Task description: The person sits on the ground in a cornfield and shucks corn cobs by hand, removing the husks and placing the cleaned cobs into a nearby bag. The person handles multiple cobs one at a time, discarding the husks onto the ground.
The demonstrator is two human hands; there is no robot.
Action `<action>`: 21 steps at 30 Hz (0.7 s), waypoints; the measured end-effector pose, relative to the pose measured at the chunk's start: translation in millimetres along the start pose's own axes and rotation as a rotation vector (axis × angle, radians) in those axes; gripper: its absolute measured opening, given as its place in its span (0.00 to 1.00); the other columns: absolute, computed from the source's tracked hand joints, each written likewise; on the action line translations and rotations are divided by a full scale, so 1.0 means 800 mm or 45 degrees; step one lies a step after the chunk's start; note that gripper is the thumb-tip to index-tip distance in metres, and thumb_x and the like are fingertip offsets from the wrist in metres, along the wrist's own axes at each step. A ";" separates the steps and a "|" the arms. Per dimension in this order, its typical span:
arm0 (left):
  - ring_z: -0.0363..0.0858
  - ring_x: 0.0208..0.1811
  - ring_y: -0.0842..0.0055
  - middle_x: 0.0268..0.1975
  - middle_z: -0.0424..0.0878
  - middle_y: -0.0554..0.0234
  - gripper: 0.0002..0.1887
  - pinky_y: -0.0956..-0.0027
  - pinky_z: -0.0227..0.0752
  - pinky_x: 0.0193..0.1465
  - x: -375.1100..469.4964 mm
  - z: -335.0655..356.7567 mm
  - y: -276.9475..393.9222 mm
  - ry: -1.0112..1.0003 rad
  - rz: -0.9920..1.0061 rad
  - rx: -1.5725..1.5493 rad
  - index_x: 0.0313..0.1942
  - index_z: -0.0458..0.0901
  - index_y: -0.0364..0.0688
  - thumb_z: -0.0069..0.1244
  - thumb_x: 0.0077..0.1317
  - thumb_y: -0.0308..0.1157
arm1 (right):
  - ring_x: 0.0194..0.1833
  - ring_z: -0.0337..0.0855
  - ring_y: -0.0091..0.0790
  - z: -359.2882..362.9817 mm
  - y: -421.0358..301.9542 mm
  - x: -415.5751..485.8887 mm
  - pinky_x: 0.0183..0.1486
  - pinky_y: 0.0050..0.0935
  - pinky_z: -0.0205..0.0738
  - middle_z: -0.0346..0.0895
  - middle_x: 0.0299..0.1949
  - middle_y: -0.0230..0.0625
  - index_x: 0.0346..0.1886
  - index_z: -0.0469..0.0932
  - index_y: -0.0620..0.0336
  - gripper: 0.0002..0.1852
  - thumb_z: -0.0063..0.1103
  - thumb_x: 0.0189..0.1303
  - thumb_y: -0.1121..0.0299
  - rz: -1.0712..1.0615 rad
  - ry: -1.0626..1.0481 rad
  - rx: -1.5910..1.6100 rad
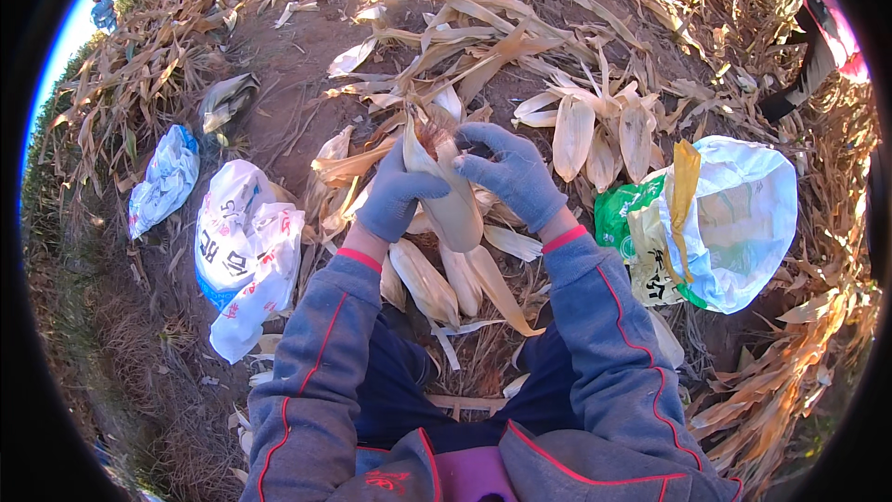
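Observation:
An ear of corn in its pale, dry husk (451,213) is held tilted in front of me, its browned silk (433,138) showing at the upper end. My left hand (397,195), in a grey glove, grips it from the left with the thumb across the husk. On the other side, my gloved right hand (514,171) has its thumb and forefinger curled at the husk's upper right edge; whether they pinch a leaf is unclear. Below lie more husked ears (425,282) between my legs. A long loose husk leaf (498,289) hangs beside them.
At right stands an open woven plastic sack (746,223); behind it lie several unpeeled ears (574,139). Crumpled white bags (240,244) sit at left. Dry stalks (481,21) cover soil ahead. One person (833,35) is at the right rim, another (104,12) far left.

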State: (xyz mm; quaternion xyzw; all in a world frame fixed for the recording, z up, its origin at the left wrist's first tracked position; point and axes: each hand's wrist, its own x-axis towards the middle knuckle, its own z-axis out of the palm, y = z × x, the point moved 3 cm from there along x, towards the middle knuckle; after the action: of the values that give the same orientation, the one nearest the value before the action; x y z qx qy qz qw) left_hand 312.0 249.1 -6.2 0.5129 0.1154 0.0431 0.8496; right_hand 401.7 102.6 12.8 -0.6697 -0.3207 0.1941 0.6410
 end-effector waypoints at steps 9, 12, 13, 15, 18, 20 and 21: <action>0.76 0.51 0.74 0.50 0.78 0.65 0.40 0.67 0.69 0.58 0.003 0.011 -0.013 -0.027 -0.001 0.472 0.61 0.69 0.39 0.60 0.41 0.23 | 0.38 0.80 0.20 -0.006 -0.025 -0.007 0.43 0.21 0.75 0.82 0.36 0.32 0.43 0.82 0.64 0.10 0.63 0.59 0.72 -0.130 0.218 -0.124; 0.76 0.50 0.75 0.49 0.78 0.66 0.40 0.68 0.69 0.57 -0.001 0.019 -0.012 -0.027 -0.030 0.513 0.59 0.70 0.40 0.62 0.40 0.25 | 0.37 0.80 0.20 -0.012 -0.026 -0.005 0.42 0.21 0.74 0.83 0.35 0.33 0.42 0.83 0.64 0.09 0.62 0.59 0.73 -0.182 0.165 -0.316; 0.77 0.49 0.75 0.48 0.78 0.65 0.39 0.68 0.70 0.56 -0.002 0.020 -0.012 -0.018 -0.027 0.515 0.58 0.71 0.40 0.63 0.39 0.26 | 0.36 0.80 0.20 -0.013 -0.026 -0.006 0.42 0.21 0.74 0.83 0.34 0.33 0.42 0.83 0.64 0.09 0.62 0.59 0.73 -0.152 0.154 -0.297; 0.77 0.48 0.75 0.47 0.78 0.65 0.39 0.67 0.71 0.54 -0.002 0.021 -0.012 -0.011 -0.022 0.538 0.57 0.72 0.40 0.64 0.39 0.27 | 0.35 0.80 0.20 -0.014 -0.025 -0.006 0.41 0.21 0.74 0.83 0.33 0.33 0.41 0.83 0.64 0.09 0.62 0.59 0.73 -0.094 0.134 -0.262; 0.77 0.47 0.75 0.47 0.78 0.64 0.38 0.68 0.71 0.54 -0.002 0.021 -0.014 -0.030 -0.027 0.621 0.56 0.72 0.40 0.64 0.38 0.28 | 0.26 0.82 0.31 -0.015 -0.011 -0.005 0.33 0.27 0.75 0.82 0.25 0.37 0.35 0.84 0.61 0.08 0.61 0.55 0.68 -0.172 0.255 -0.167; 0.77 0.47 0.76 0.47 0.78 0.64 0.37 0.68 0.71 0.53 -0.003 0.025 -0.013 -0.063 -0.044 0.701 0.55 0.73 0.40 0.64 0.38 0.28 | 0.25 0.81 0.31 -0.019 -0.008 -0.004 0.32 0.28 0.74 0.82 0.24 0.37 0.32 0.83 0.61 0.08 0.60 0.53 0.68 -0.161 0.278 -0.405; 0.77 0.47 0.76 0.46 0.78 0.64 0.37 0.68 0.71 0.53 -0.004 0.024 -0.014 -0.056 -0.042 0.705 0.55 0.73 0.40 0.64 0.38 0.28 | 0.24 0.81 0.31 -0.018 -0.007 -0.004 0.31 0.28 0.74 0.81 0.24 0.37 0.31 0.83 0.61 0.08 0.60 0.52 0.68 -0.155 0.290 -0.519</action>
State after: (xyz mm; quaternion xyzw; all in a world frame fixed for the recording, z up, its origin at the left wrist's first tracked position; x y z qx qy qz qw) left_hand 313.1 226.8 -7.0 0.7243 0.1125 -0.0151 0.6801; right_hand 408.6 89.7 19.6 -0.7823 -0.3189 0.0095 0.5350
